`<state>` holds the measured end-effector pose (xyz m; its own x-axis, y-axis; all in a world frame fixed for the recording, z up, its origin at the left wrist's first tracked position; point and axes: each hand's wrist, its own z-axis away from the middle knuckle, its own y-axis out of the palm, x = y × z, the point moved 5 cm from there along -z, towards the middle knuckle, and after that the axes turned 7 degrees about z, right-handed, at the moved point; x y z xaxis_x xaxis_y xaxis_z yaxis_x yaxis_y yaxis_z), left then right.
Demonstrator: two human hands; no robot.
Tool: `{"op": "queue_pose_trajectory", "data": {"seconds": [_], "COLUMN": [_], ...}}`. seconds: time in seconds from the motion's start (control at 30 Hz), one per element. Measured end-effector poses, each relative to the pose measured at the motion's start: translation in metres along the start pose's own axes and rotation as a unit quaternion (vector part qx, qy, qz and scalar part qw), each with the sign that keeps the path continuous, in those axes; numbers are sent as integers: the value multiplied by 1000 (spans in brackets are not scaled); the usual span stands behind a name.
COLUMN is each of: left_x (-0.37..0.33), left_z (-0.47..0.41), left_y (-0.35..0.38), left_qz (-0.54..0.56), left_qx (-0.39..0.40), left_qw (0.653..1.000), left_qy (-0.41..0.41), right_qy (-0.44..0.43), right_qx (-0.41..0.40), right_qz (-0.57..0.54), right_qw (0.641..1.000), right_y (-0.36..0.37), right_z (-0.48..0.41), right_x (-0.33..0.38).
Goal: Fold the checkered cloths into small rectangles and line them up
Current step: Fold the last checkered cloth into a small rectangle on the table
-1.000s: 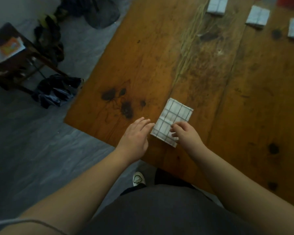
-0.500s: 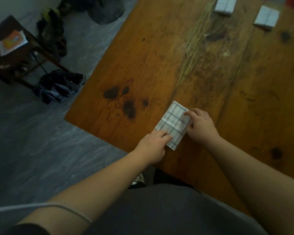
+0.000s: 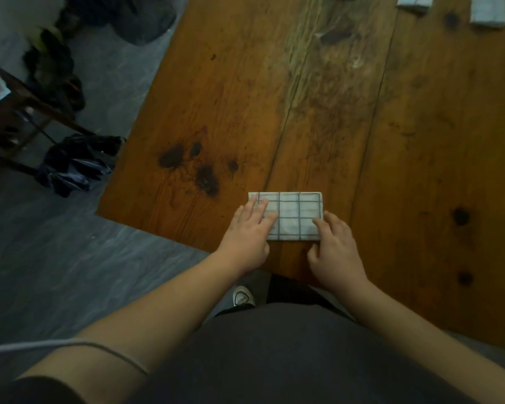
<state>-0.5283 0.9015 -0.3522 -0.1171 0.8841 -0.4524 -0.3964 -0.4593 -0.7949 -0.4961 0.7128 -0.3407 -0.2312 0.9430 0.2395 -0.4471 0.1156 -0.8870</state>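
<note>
A white cloth with a dark grid (image 3: 296, 212), folded into a small rectangle, lies flat near the front edge of the wooden table (image 3: 362, 126). My left hand (image 3: 250, 236) rests palm down on its left end with fingers spread over it. The fingers of my right hand (image 3: 334, 246) press on the cloth's lower right corner. Two more folded checkered cloths (image 3: 414, 0) (image 3: 489, 10) lie at the far right edge of the table, partly cut off by the frame.
The table's left corner (image 3: 98, 212) is close to my left hand, with grey floor beyond it. On the floor at left are a dark bag (image 3: 76, 163), a low wooden stool (image 3: 15, 112) and piled dark items. My shoe (image 3: 243, 297) shows under the table edge.
The cloth has turned from a diagonal lie to square with the table edge. My left hand moved onto its left end and my right hand dropped to its lower right corner.
</note>
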Motion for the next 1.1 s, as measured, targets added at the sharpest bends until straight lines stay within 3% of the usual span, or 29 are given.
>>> {"op": "queue_pose_trajectory", "data": {"seconds": [0.1,0.2,0.33,0.53,0.8,1.0,1.1], "left_x": [-11,-22,-22,-6,23,-10,-18], "left_z": [18,33,33,37,58,47,40], "left_y": [9,27,47,53,50,52,60], "left_qz": [-48,-80,-79,-121,-115,-113,-114], "left_qx": [-22,19,73,62,49,41,64], "left_qw": [998,995,994,990,992,993,991], "left_qy": [32,49,29,47,-19,10,21], "right_qy": [-96,-155,-156,-139,-37,-165,-166], "right_qx": [-36,18,62,48,31,26,51], "right_qz": [91,120,141,188,166,165,173], "right_qw": [991,980,976,971,985,972,969], "right_y": [5,26,48,50,43,50,53], "right_z": [14,23,25,27,38,38,31], "right_x": [20,34,33,18,-20,18,25]}}
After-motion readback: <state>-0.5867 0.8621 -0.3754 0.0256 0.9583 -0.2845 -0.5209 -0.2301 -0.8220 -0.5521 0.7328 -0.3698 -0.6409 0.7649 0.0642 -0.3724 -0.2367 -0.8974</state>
